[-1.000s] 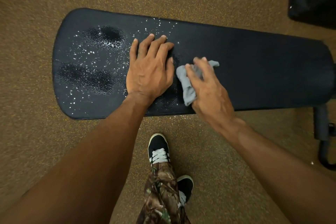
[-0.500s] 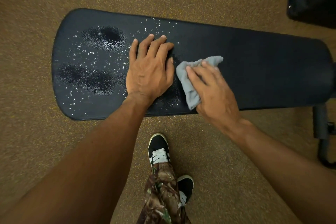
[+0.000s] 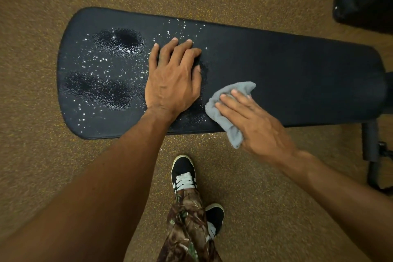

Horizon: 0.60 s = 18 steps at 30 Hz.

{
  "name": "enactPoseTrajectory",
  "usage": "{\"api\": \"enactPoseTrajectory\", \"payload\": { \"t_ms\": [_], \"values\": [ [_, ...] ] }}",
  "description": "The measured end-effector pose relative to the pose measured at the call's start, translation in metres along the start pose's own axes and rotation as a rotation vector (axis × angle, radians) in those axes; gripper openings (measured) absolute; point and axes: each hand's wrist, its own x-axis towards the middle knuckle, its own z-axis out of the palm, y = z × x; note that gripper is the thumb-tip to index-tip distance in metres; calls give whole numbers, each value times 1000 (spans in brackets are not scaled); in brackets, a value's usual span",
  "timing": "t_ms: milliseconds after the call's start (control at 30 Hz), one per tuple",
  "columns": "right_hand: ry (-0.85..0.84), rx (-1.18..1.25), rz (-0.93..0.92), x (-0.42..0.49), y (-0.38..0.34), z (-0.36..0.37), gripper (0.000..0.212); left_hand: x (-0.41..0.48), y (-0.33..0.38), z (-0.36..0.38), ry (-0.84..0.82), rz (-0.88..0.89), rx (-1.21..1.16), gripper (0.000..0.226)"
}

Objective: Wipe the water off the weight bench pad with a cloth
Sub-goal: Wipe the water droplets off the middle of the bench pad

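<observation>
Now the right hand, fingers straight, has dragged the cloth toward the pad edge; left hand stays flat.

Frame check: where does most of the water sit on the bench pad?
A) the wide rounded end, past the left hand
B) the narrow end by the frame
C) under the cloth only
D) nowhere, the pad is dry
A: the water droplets lie on the wide end of the pad, on the far side of the left hand from the cloth pressed by the right hand.
</observation>
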Motion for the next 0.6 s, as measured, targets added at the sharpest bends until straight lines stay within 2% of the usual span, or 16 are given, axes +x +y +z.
{"api": "enactPoseTrajectory", "payload": {
  "t_ms": [67,167,233,400,600],
  "values": [
    [17,-18,38,-2,10,-5,61,0,0,0,6,-1,4,36],
    [91,94,167,17,1,0,67,0,0,1,11,-2,7,36],
    [113,106,119,23,-14,6,70,-1,0,1,14,-1,5,36],
    [19,40,-57,-5,-11,6,58,0,0,1,14,-3,14,36],
    [82,52,91,16,-17,13,65,0,0,1,12,-8,14,36]
  ]
}}
